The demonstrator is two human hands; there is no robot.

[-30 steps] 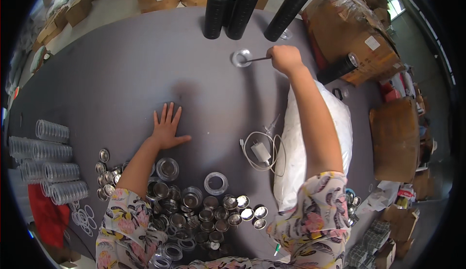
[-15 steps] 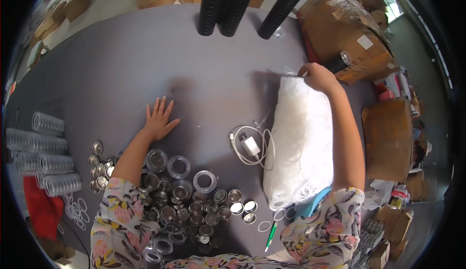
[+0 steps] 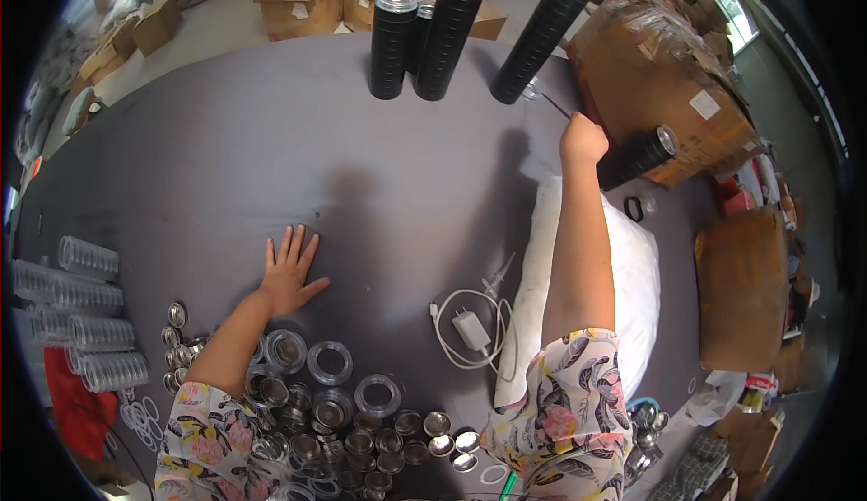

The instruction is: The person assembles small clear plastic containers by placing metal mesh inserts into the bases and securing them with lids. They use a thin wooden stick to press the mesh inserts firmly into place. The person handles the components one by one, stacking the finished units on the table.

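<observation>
My left hand (image 3: 287,271) lies flat on the grey table (image 3: 217,167) with its fingers spread and nothing in it. Farther off, my right hand (image 3: 582,142) is closed around a thin dark rod (image 3: 557,104). The rod's far end points at a clear plastic piece (image 3: 531,90) by the foot of a leaning black stack (image 3: 544,38). Under my right forearm rests a white plastic bag (image 3: 628,275), partly covered by the arm and sleeve. A white charger with cable (image 3: 470,329) lies left of the bag.
Clear rings (image 3: 377,395) and many small metal tins (image 3: 359,442) crowd the near side. Clear lid stacks (image 3: 86,293) and a red cloth (image 3: 79,411) are at left. Black stacks (image 3: 388,49) stand at the far edge. Cardboard boxes (image 3: 664,72) line the right.
My right hand has moved off the bag's far end and reaches farther forward, now with the thin rod showing. My left hand stays flat on the table. The whole view has shifted.
</observation>
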